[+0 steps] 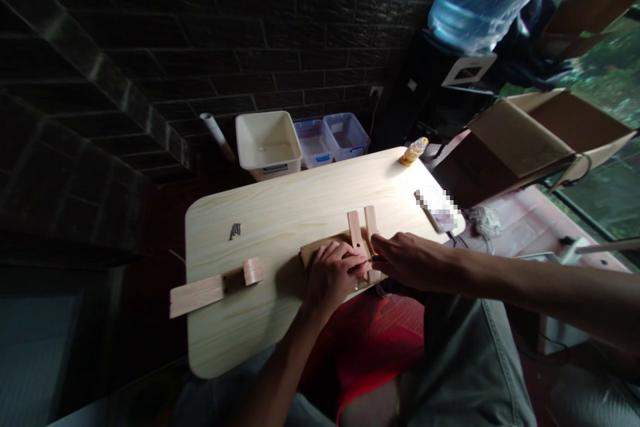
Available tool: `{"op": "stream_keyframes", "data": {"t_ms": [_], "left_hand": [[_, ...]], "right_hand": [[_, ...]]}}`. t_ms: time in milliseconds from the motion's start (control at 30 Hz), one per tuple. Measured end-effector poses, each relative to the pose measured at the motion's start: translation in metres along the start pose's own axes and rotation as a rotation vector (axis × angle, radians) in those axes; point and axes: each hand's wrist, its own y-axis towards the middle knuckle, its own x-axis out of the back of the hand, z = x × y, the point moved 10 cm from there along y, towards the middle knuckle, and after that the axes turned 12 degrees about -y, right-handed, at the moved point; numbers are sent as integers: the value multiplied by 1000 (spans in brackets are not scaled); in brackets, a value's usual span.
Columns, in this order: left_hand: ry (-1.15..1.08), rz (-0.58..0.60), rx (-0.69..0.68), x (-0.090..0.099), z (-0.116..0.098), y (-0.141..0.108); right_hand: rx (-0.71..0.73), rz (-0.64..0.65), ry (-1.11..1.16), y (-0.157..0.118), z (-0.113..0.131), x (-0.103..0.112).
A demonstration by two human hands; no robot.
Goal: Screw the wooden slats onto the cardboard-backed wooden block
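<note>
A wooden piece (309, 253) lies near the table's front edge, with two pale slats (355, 228) standing out from it toward the back. My left hand (336, 271) rests on this piece, its fingers bent and close together at the slats. From the right, my right hand (400, 257) is closed around a dark, thin tool (379, 259), whose tip points left and meets my left fingertips. What lies beneath my left fingers is hidden.
On the table (215, 340) are several screws (235, 231), a long wooden board (197, 295) with a short block (253, 271), a small bottle (413, 151) and a phone (435, 211). Bins (267, 140) stand behind.
</note>
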Motion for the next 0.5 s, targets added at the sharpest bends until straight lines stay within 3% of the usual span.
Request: {"op": "stream_keyframes", "data": {"t_ms": [133, 300, 500], "left_hand": [[-4, -20, -4, 0, 0, -1], [-10, -35, -9, 0, 2, -1], [-24, -11, -1, -1, 2, -2]], "right_hand": [[4, 36, 51, 0, 1, 6], [108, 18, 87, 4, 4, 11], [16, 11, 67, 4, -10, 7]]}}
